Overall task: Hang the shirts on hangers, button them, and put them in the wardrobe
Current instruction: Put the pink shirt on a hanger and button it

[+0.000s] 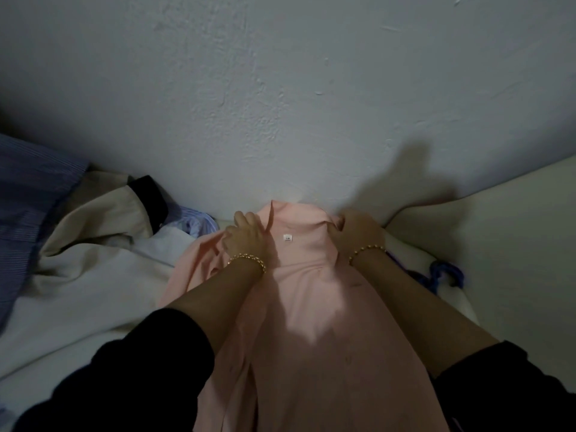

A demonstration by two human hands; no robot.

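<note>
The pale pink shirt [311, 307] lay collar toward twelve o'clock, white label [288, 237] showing, its shoulders gripped by the curled left hand [246, 236] and right hand [358, 232].

Middle shirt [311, 322]: plain pink, tiny white tag [288, 237]
Far-left shirt [28, 194]: blue, thin stripes
Shirt next to it [93, 238]: cream, black cuff [149, 194]
My sleeves [149, 363]: black
My bracelets [249, 260]: gold

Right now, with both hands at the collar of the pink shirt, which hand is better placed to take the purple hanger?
The right hand, probably. The purple hanger lies just beside its wrist, while the left hand would have to cross the pink shirt.
</note>
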